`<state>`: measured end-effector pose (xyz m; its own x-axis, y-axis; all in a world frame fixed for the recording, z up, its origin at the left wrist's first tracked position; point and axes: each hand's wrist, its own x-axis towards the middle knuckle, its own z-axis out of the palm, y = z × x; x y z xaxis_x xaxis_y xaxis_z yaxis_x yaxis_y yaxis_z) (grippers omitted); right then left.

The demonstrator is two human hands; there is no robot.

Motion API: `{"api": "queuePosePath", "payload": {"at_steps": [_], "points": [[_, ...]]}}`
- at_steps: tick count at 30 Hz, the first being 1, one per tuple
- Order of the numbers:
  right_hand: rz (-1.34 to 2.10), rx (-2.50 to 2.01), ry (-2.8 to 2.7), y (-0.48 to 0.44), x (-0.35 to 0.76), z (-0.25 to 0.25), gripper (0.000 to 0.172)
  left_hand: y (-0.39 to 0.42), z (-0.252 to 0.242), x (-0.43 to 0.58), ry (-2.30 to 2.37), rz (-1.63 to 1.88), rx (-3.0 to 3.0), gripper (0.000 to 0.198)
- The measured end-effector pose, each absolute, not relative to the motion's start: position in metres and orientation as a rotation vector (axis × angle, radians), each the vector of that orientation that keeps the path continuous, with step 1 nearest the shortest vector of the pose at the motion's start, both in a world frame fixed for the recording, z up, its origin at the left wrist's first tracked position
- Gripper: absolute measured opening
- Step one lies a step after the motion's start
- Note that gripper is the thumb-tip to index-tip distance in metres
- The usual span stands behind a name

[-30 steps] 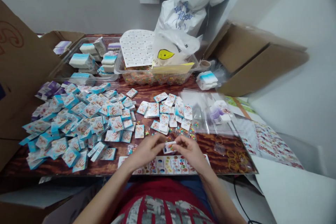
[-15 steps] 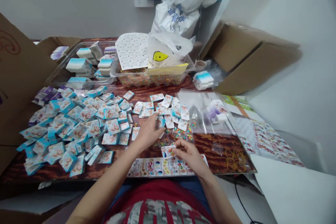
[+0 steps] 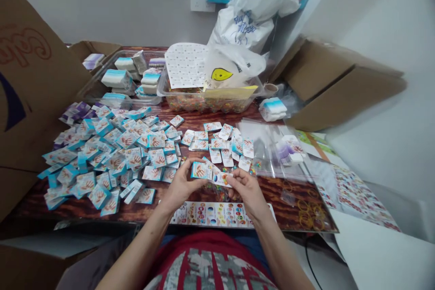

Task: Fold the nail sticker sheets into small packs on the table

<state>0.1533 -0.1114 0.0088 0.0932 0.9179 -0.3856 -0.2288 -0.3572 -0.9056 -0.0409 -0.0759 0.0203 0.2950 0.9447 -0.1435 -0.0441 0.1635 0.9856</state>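
Note:
My left hand (image 3: 180,190) grips a small blue-and-white box (image 3: 200,171) printed with a hand picture, its right end facing my other hand. In my right hand (image 3: 247,189), thumb and fingers pinch a small white printed card (image 3: 220,178) with coloured spots and what look like bright beads at its right side. The card's left end meets the box's right end; whether it is inside I cannot tell. Just behind lie several similar small boxes (image 3: 220,144). A long printed sticker sheet (image 3: 210,214) lies in front, below my hands.
A large heap of small boxes (image 3: 115,161) covers the table's left. Behind stand a clear tub (image 3: 217,103) of coloured beads and a tray of bundled cards (image 3: 117,80). Clear plastic bags (image 3: 261,145) and yellow rubber bands (image 3: 309,217) lie right. Cardboard boxes (image 3: 343,86) flank the table.
My left hand has picked up a small box from the back group and brought it nearer. My right hand has raised the card to the box's end. The view has shifted slightly left.

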Motion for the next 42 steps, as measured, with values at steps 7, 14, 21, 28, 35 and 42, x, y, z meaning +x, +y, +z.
{"api": "queuePosePath", "payload": {"at_steps": [7, 14, 21, 28, 35, 42], "points": [[1.483, -1.339, -0.772, -0.105, 0.149, 0.017, 0.040, -0.082, 0.011, -0.047, 1.107, 0.742, 1.387, 0.039], [1.466, -1.412, -0.841, -0.107, 0.154, 0.009, 0.042, -0.090, 0.014, -0.048, 1.243, 0.665, 1.685, 0.036], [1.257, -1.485, -1.032, -0.109, 0.152, 0.011, 0.031, -0.090, 0.012, -0.038, 1.222, 0.602, 1.821, 0.037], [0.970, -1.451, -1.382, -0.109, 0.156, 0.015, 0.021, -0.089, 0.004, -0.037, 1.213, 0.528, 2.020, 0.045], [0.931, -1.493, -1.404, -0.102, 0.152, 0.001, 0.020, -0.093, 0.001, -0.033, 1.173, 0.505, 2.082, 0.041], [1.277, -1.361, -1.287, -0.106, 0.157, 0.001, 0.016, -0.089, 0.003, -0.035, 1.166, 0.581, 2.035, 0.047]]}}
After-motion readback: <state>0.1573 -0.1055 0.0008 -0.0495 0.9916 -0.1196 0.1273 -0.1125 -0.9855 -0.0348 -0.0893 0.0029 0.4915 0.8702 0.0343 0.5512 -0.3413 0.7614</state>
